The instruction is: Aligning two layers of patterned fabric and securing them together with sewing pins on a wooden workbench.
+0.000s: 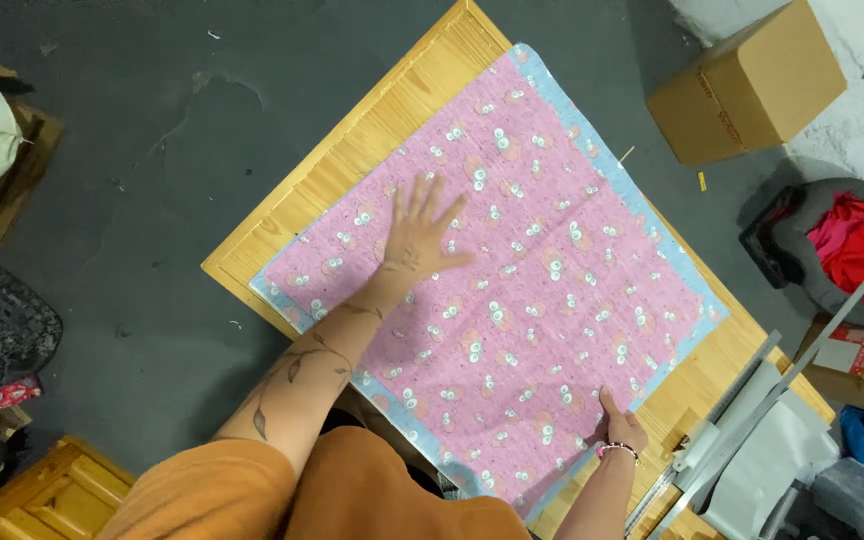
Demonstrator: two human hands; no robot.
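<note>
Right hand point(620, 425) nearest, fingers together, pressing the near edge of the pink patterned cloth point(512, 290), not pinching it. Left hand point(420, 235) farther out, fingers spread flat mid-cloth. Cloth lies smoothed on the wooden table point(352, 150); looks like flattening, remaining wrinkles call for outward sweeps.

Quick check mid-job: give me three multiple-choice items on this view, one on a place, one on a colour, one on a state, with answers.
1. Where does the cloth lie?
A. on the wooden table
B. on the floor
C. on the cardboard box

2. What colour is the cloth's border?
A. green
B. light blue
C. black

3. How is the left hand?
A. clenched in a fist
B. holding scissors
C. flat, fingers spread on the cloth

Answers:
1 A, wood shows all round the cloth.
2 B, a blue strip edges the pink.
3 C, the palm presses down mid-cloth while the right hand rests at the near edge.
</note>
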